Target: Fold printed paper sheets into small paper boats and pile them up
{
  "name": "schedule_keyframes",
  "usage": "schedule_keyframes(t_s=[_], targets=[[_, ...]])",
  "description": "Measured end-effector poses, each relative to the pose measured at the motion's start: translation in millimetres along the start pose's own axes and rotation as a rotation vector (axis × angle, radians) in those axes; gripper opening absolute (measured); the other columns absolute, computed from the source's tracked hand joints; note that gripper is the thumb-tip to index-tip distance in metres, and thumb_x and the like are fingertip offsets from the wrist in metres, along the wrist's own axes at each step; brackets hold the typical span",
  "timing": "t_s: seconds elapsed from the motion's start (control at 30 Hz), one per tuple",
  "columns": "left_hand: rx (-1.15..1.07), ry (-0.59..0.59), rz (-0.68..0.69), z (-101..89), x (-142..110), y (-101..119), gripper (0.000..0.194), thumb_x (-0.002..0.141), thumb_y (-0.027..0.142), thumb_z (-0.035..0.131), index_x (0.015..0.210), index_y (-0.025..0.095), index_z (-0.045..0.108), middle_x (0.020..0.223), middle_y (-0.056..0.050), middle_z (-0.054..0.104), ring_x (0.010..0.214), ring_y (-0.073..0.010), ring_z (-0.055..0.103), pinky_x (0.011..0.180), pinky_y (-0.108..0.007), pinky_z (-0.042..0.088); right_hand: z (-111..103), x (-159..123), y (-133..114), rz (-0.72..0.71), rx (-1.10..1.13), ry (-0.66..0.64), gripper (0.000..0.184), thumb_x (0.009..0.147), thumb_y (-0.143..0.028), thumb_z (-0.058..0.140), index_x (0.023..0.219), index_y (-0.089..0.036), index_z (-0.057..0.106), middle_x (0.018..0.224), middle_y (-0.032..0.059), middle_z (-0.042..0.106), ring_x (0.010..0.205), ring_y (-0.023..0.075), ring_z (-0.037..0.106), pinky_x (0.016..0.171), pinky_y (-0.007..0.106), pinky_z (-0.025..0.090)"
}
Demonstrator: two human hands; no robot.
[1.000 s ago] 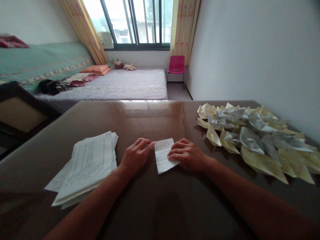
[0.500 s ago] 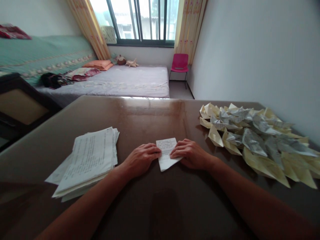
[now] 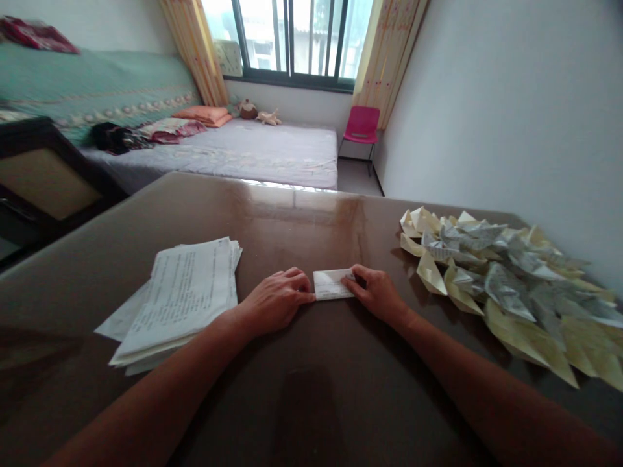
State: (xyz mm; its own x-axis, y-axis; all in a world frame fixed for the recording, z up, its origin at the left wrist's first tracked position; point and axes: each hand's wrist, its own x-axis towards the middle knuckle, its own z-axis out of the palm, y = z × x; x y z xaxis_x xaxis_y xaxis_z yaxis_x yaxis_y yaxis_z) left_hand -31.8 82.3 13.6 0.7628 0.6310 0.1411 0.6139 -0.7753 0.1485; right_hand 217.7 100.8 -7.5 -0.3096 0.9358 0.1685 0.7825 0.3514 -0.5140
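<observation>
My right hand (image 3: pixel 377 292) is pinching one end of the sideways-long paper (image 3: pixel 331 285), my curled left hand (image 3: pixel 278 296) touching the other.

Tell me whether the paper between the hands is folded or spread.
Folded. The paper lies as a compact rectangle between the left hand and right hand, far smaller than the stacked sheets.

Daylight comes through the wide, dark-framed glass window (image 3: pixel 304 39), so bright that outside looks washed out. It shines white on the far end of the smooth brown table (image 3: pixel 272 227); the near end is dark. Print on the small folded white paper (image 3: pixel 331 284) is too fuzzy to read.
</observation>
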Motion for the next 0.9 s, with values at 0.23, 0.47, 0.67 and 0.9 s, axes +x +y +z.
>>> schedule_keyframes(t_s=[0.23,0.47,0.67,0.9], targets=[[0.055,-0.001,0.005,0.3,-0.7,1.0,0.024,0.087,0.022,0.049,0.099,0.027,0.069,0.090,-0.005,0.060,0.088,-0.0187,0.052,0.075,-0.031,0.045,-1.3,10.5,-4.5,-0.012,-0.188,-0.086,0.027,0.087,-0.040,0.049,0.069,-0.020,0.052,0.062,-0.0008,0.057,0.055,0.0123,0.048,0.055,0.024,0.026],[0.043,0.013,-0.001,-1.1,-0.2,2.4,0.024,0.088,0.022,0.047,0.097,0.026,0.069,0.089,-0.004,0.060,0.087,-0.0178,0.052,0.074,-0.030,0.045,6.0,7.7,-5.8,0.019,-0.257,-0.008,0.026,0.089,-0.041,0.047,0.074,-0.021,0.055,0.069,0.0008,0.063,0.061,0.0145,0.054,0.054,0.025,0.024],[0.046,0.035,-0.016,0.0,-0.1,2.9,0.027,0.086,0.018,0.047,0.099,0.027,0.069,0.087,-0.004,0.059,0.083,-0.0166,0.052,0.072,-0.028,0.047,8.1,6.1,-6.6,-0.006,-0.236,0.039,0.025,0.089,-0.040,0.048,0.076,-0.021,0.057,0.074,0.0009,0.065,0.063,0.0142,0.055,0.055,0.025,0.026],[0.089,0.176,-0.104,0.9,3.8,9.6,0.028,0.091,0.020,0.041,0.096,0.023,0.069,0.086,-0.005,0.063,0.086,-0.0175,0.056,0.072,-0.030,0.051,7.1,8.3,-8.4,-0.007,-0.212,0.035,0.022,0.089,-0.038,0.049,0.080,-0.022,0.060,0.081,0.0011,0.068,0.067,0.0142,0.058,0.057,0.025,0.027]])
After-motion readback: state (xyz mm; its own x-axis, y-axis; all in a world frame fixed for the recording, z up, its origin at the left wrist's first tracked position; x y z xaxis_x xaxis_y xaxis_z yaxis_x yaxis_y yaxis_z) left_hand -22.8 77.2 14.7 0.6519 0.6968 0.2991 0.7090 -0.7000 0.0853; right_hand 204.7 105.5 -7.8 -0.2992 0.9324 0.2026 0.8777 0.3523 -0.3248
